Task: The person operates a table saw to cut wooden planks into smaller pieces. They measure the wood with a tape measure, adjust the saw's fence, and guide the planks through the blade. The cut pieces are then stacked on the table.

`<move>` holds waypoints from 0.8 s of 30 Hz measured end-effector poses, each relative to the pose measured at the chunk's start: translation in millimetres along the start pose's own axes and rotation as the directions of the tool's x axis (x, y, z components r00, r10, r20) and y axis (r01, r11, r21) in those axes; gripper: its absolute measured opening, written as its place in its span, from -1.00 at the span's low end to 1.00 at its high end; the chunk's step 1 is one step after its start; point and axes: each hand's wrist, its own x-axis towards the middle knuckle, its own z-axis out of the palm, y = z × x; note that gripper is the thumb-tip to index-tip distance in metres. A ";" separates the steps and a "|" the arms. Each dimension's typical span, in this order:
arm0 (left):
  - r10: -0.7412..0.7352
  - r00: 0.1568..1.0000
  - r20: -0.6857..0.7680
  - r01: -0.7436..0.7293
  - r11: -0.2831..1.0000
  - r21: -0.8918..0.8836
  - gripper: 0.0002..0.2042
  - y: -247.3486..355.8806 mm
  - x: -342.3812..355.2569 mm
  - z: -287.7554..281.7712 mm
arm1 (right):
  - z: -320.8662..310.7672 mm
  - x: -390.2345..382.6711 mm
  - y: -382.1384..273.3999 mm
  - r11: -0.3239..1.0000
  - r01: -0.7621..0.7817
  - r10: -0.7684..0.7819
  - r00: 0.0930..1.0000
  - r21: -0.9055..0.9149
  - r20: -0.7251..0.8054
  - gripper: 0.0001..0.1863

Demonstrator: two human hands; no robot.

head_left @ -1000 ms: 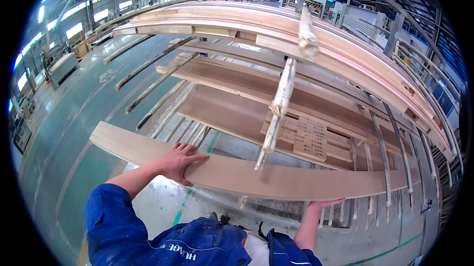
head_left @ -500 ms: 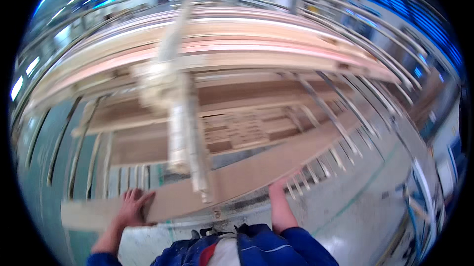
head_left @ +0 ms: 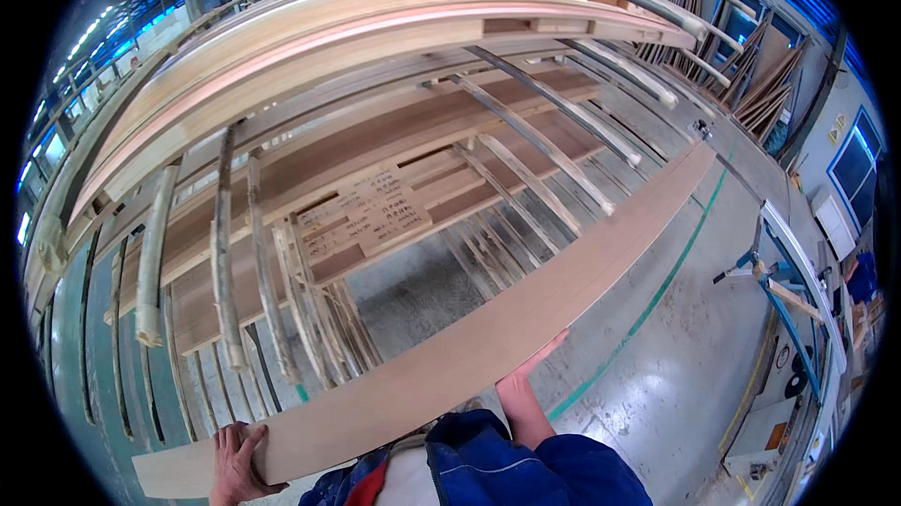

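Note:
A long, thin brown board (head_left: 422, 365) runs diagonally across the lower view, in front of a rack's arms. My left hand (head_left: 239, 464) grips it near its left end, thumb and fingers over the edge. My right hand (head_left: 527, 365) holds it from below at its near edge, right of my body, with fingertips along the edge. Behind it, brown panels (head_left: 413, 116) and a marked wooden piece (head_left: 366, 210) rest on the rack's pale, worn arms (head_left: 225, 253). Light wooden planks with pink edges (head_left: 357, 13) are stacked on the upper level.
Grey floor (head_left: 648, 393) with a green line lies right of the rack. A metal-framed machine with blue parts (head_left: 784, 299) stands at the right. Leaning boards (head_left: 765, 84) stand at the upper right by windows. A person in blue (head_left: 859, 276) is partly visible at the far right edge.
The view has swung to the right, bringing the machine and leaning boards in. The board, still in both my hands, now slants upward to the right and sits lower in the view.

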 end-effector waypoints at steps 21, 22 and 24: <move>0.077 0.935 -0.347 -0.072 0.997 0.029 0.10 71.6 -43.6 -69.1 | 84.9 8.7 -95.4 0.992 0.124 -0.123 0.986 -0.001 0.115 -0.07; 0.060 0.932 -0.359 -0.056 0.998 0.021 0.10 71.5 -49.3 -71.7 | 90.0 8.6 -90.4 0.994 0.110 -0.107 0.987 -0.014 0.123 -0.08; 0.026 0.928 -0.373 -0.029 1.000 -0.003 0.08 72.1 -56.7 -78.5 | 88.8 12.1 -78.2 0.967 0.200 -0.185 0.977 -0.156 0.104 -0.11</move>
